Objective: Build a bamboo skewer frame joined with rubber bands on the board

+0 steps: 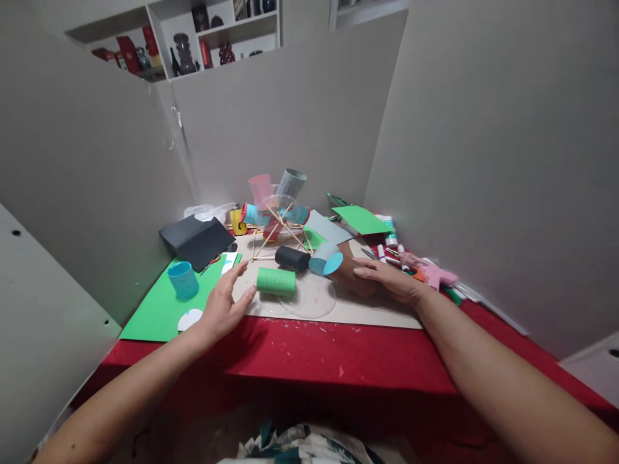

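My left hand [227,301] is open, fingers apart, just left of a green paper tube [276,281] lying on its side. The tube lies partly over a clear plastic disc [319,299]. My right hand [387,276] is stretched out low over a brown piece [348,267], its fingers pointing left; whether it touches the piece I cannot tell. Between my hands lie a black paper tube [292,258] and a light-blue paper cup [327,258] tipped on its side. Behind them stands a wheel of wooden sticks [280,219] with a pink cup [261,190] and a grey cup [292,183] on top.
At left, a blue cup [183,280] stands on a green sheet [149,309], with a black folded sheet [198,238] behind. A pink glue gun [435,274], markers [382,253] and a green sheet [362,220] lie at right. Grey panels [290,116] enclose the red-covered table [300,354].
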`<state>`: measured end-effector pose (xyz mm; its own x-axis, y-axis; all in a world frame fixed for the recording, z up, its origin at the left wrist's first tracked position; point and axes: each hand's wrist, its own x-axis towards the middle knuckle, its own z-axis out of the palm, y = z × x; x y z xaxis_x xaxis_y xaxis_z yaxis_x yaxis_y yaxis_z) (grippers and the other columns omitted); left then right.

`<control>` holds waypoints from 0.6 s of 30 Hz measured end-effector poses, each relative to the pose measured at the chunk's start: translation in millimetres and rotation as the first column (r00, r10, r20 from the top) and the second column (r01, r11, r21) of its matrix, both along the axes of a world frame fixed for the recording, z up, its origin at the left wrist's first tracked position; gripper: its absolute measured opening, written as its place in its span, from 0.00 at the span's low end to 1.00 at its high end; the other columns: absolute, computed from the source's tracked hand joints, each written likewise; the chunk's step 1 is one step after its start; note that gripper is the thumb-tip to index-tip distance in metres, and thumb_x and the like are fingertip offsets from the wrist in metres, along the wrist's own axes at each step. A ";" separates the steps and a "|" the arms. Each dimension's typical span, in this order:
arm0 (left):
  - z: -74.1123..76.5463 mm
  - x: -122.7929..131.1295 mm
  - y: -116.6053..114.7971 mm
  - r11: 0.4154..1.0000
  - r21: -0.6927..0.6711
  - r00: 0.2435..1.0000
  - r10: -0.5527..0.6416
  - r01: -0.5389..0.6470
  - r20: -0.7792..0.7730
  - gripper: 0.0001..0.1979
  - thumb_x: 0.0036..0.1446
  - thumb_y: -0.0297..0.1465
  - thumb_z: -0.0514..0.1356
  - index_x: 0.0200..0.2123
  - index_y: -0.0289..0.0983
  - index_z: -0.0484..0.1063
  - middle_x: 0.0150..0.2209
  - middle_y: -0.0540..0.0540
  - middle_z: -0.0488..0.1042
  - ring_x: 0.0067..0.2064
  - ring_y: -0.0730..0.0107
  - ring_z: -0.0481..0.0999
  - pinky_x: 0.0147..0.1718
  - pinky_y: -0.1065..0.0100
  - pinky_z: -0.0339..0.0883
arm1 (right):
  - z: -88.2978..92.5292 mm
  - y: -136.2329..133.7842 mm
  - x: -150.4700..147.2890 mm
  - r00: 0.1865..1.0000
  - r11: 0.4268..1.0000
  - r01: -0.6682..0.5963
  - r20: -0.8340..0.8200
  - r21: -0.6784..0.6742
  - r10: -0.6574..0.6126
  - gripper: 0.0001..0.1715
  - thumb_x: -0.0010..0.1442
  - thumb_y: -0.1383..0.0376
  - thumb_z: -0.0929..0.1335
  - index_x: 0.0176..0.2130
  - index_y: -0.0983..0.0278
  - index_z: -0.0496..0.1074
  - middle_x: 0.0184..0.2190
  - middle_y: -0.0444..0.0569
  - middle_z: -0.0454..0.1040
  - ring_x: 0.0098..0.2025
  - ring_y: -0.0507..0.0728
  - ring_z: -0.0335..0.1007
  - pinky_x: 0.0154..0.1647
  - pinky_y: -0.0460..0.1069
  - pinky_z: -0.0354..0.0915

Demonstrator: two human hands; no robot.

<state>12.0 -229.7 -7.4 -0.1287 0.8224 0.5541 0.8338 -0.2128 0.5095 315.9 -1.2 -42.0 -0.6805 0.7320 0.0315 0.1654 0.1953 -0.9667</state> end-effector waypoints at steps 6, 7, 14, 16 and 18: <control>-16.0 -1.3 45.8 0.979 -0.178 0.941 -0.033 0.098 0.338 0.34 0.53 0.39 0.61 0.61 0.38 0.55 0.44 0.40 0.73 0.47 0.59 0.74 0.45 0.57 0.67 | 6.1 -4.7 1.5 1.000 0.996 0.005 0.007 -0.094 -0.005 0.38 0.52 0.51 0.70 0.58 0.63 0.66 0.55 0.56 0.71 0.56 0.68 0.67 0.57 0.60 0.64; -17.2 0.0 51.7 0.973 -0.185 0.898 -0.044 0.138 0.437 0.34 0.52 0.39 0.62 0.60 0.37 0.56 0.42 0.42 0.74 0.44 0.60 0.75 0.44 0.59 0.68 | 6.0 -4.4 1.6 1.000 0.995 0.002 0.005 -0.098 -0.002 0.38 0.52 0.51 0.71 0.58 0.63 0.66 0.55 0.56 0.71 0.56 0.68 0.67 0.57 0.60 0.64; 11.9 1.1 67.5 0.981 -0.071 0.768 -0.097 0.183 0.633 0.26 0.49 0.36 0.63 0.52 0.37 0.65 0.28 0.53 0.67 0.30 0.73 0.69 0.32 0.70 0.63 | 2.1 0.4 4.0 1.000 0.997 0.026 -0.004 -0.077 -0.026 0.37 0.50 0.49 0.72 0.56 0.60 0.69 0.56 0.54 0.70 0.57 0.69 0.65 0.59 0.62 0.61; 33.8 -10.3 67.5 0.995 -0.007 0.855 -0.086 0.104 0.511 0.24 0.51 0.35 0.61 0.52 0.36 0.66 0.29 0.52 0.68 0.31 0.73 0.69 0.33 0.71 0.63 | 0.9 2.2 4.4 0.999 0.998 0.037 -0.005 -0.045 -0.038 0.35 0.49 0.48 0.72 0.54 0.57 0.72 0.56 0.51 0.71 0.58 0.69 0.65 0.59 0.62 0.61; 55.9 -25.7 66.9 1.000 0.027 0.958 -0.003 -0.005 0.285 0.22 0.53 0.34 0.58 0.53 0.37 0.66 0.29 0.50 0.69 0.31 0.72 0.69 0.34 0.71 0.63 | 0.1 3.5 4.1 0.998 0.998 0.056 -0.001 -0.020 -0.056 0.33 0.48 0.48 0.73 0.52 0.56 0.73 0.55 0.50 0.71 0.57 0.69 0.65 0.59 0.62 0.62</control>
